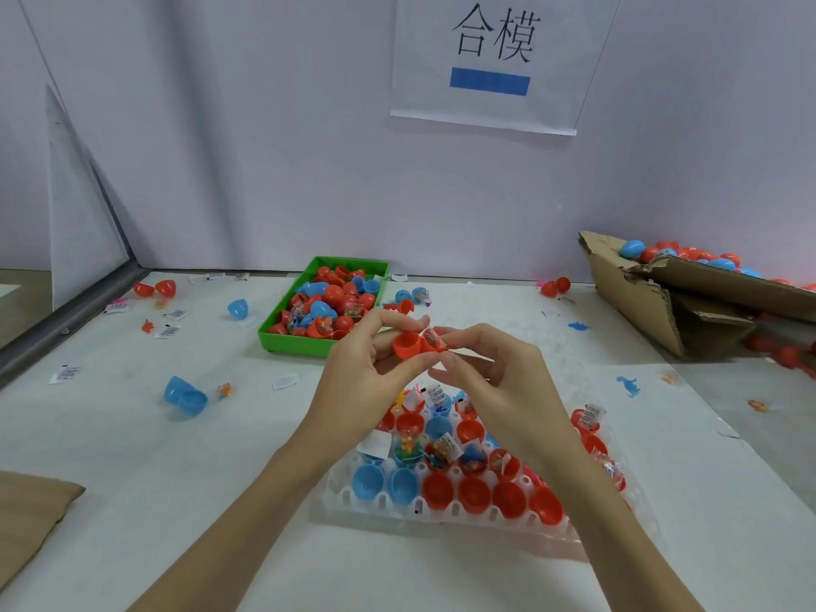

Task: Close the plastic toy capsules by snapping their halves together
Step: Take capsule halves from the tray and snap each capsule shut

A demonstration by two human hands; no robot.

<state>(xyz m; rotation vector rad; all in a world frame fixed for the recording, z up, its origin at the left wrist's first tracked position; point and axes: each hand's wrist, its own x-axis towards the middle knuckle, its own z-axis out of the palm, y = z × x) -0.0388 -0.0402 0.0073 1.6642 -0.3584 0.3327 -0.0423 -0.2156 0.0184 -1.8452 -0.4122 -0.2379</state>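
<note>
- The white desk [132, 457] is strewn with loose capsule halves and paper slips.
- A white tray [441, 519] of open red and blue halves is set under the forearms.
- An open red capsule [417, 342] is pinched above the tray by left hand [368, 368] and right hand [499, 373], each grip closed on one half.

Both forearms hide part of the white capsule tray [441, 519] (its right rows especially), the cardboard box [689, 311] runs off the right edge, and the small printed slips [170, 331] on the table [132, 457] are too small to read.
</note>
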